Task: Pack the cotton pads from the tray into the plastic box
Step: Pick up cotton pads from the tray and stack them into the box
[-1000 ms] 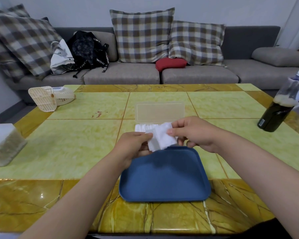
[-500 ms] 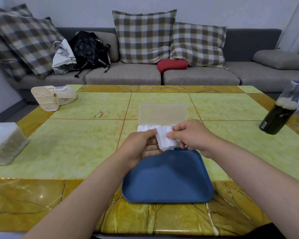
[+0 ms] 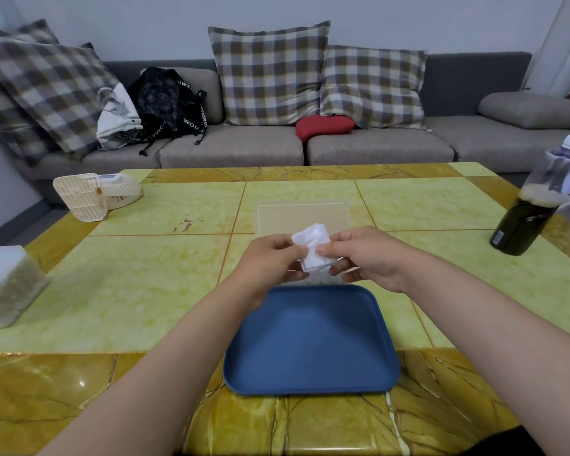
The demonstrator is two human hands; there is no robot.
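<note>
A small stack of white cotton pads (image 3: 314,250) is pinched between my left hand (image 3: 270,261) and my right hand (image 3: 364,258), held just above the clear plastic box (image 3: 301,213). The box stands with its lid tilted up at the back; its lower part is mostly hidden behind my hands. Pads inside it show only as a white sliver under my fingers. The blue tray (image 3: 311,340) lies nearer to me on the table, with no pads visible on it.
A dark bottle (image 3: 537,205) stands at the right table edge. A cream plastic fan (image 3: 89,197) lies at the far left, and a white block (image 3: 4,287) sits at the near left. A grey sofa with plaid cushions is behind the table.
Both hands lifted the pads slightly up and away from the tray edge, over the box. The pads now stand higher between my fingertips.
</note>
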